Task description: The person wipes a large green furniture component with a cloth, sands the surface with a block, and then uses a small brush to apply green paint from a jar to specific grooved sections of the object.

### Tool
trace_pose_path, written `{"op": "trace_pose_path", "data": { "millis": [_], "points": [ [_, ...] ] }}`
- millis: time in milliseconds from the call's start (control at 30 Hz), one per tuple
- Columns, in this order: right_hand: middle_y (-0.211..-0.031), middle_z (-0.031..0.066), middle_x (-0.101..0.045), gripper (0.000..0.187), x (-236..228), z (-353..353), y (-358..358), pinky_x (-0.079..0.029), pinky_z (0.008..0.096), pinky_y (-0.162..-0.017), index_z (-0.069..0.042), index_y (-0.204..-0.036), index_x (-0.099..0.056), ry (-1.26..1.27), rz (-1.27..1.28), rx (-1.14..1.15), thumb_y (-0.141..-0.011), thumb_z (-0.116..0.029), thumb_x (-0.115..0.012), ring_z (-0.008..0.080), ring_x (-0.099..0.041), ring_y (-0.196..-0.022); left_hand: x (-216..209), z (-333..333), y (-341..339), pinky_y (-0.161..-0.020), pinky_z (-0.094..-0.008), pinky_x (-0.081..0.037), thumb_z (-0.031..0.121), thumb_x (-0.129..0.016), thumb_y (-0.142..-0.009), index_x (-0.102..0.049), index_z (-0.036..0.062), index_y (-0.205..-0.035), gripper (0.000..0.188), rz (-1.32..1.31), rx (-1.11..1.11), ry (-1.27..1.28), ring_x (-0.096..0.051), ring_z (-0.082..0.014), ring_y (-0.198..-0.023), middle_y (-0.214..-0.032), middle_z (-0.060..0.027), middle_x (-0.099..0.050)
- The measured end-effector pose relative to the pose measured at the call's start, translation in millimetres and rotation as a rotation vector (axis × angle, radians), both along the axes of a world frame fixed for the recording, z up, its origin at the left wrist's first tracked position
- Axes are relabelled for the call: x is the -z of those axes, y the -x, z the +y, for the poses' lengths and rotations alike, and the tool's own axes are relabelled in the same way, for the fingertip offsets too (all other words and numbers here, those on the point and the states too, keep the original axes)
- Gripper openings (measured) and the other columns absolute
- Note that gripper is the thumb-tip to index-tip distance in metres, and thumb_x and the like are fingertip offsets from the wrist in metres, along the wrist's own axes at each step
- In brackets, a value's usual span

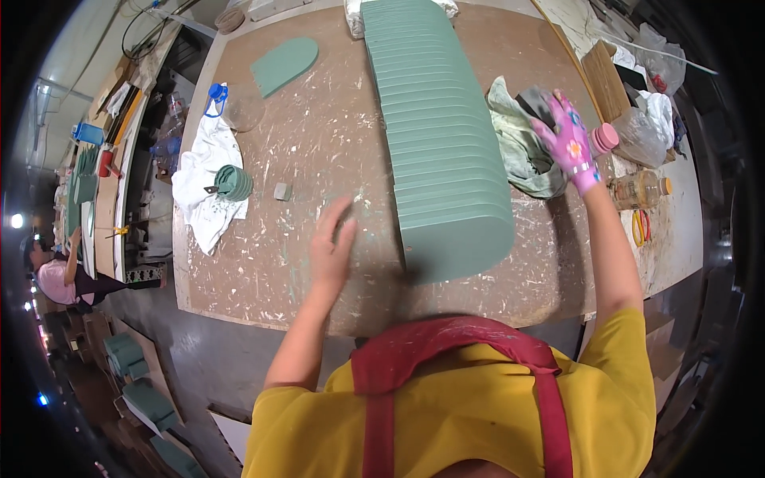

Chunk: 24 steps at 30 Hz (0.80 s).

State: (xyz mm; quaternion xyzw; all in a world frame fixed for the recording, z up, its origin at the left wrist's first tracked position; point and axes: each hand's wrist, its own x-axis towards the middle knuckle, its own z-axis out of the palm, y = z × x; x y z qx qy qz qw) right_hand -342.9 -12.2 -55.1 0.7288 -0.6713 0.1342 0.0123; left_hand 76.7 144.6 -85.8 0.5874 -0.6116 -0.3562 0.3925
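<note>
- The long ridged panel point(446, 151) had green colour over all the ridges in sight and over its flat near end, so I judged its surface work well advanced; whatever was left to do on it did not show.
- That panel lay lengthwise on the paint-marked worktable point(247, 279), between the two hands and touched by neither.
- The bare left hand point(331, 248) hung to the left of the panel's near end, its fingers parted and nothing in them.
- The right hand point(570, 147), in a pink flowered glove, was to the panel's right, at a dark grey pad point(532, 102) beside a green-stained cloth point(518, 147); fingers met the pad, but the view was too poor to tell whether they had closed on it.
- Well to the left, a green-smeared tub point(233, 183) stood on a white rag point(209, 163), with a small grey block point(282, 191) near it.
- Farther off, an arch-ended green board point(287, 65) lay flat, apart from both hands.
</note>
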Motion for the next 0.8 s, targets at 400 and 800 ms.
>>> {"op": "trace_pose_path", "data": {
  "millis": [400, 800],
  "points": [
    [-0.103, 0.0131, -0.061, 0.031, -14, 57, -11, -0.047, 0.0355, -0.085, -0.003, -0.108, -0.064, -0.266, -0.782, -0.002, -0.082, -0.021, -0.066, 0.0294, -0.062, -0.094, 2, -7, 81, -0.11, -0.0409, -0.028, 0.016, -0.079, -0.069, -0.01, -0.0018, -0.147, 0.106, 0.306, 0.118, -0.102, -0.033, -0.0338, -0.133, -0.144, -0.0236, -0.031],
    [-0.118, 0.0175, -0.058, 0.041, -23, 115, -107, -0.045, 0.0432, -0.096, -0.005, -0.114, -0.058, 0.075, -0.63, -0.405, -0.077, -0.02, -0.064, 0.0355, -0.056, -0.109, 12, 1, 81, -0.104, -0.0356, -0.035, 0.007, -0.07, -0.079, -0.024, -0.0004, -0.143, 0.079, 0.368, 0.195, -0.192, -0.045, -0.0242, -0.122, -0.134, -0.0164, -0.045]
  ]
}}
